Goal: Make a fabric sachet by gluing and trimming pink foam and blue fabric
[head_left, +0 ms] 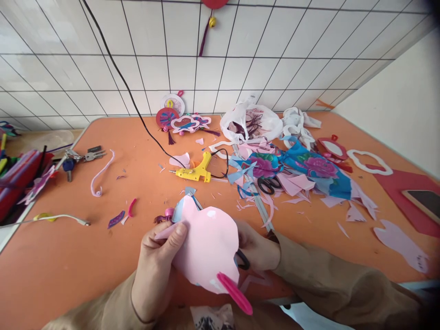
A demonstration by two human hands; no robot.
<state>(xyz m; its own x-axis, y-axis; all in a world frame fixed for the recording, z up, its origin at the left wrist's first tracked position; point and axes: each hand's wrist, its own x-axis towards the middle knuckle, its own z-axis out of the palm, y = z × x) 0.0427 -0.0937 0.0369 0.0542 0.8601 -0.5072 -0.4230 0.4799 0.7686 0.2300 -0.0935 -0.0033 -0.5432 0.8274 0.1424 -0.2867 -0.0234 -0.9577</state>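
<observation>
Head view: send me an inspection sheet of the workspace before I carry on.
Surface: orange tabletop, littered with small scraps.
Work items: pink cutout, a bright pink fuzzy strip at its lower edge.
Clutter: paper scraps, blue floral fabric, white plastic bag toward the right; keys at left.
Hands: left hand grips the pink cutout; right hand partly hidden behind it, near a black handle.
Cables: dark cord reaches the yellow glue gun; white cable at left.
Surroundings: white tiled wall behind; other people, nothing seen.

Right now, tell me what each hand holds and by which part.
The left hand pinches the pink paper shape at its left edge. The right hand, partly hidden behind it, appears to hold scissors by the black handle.
</observation>
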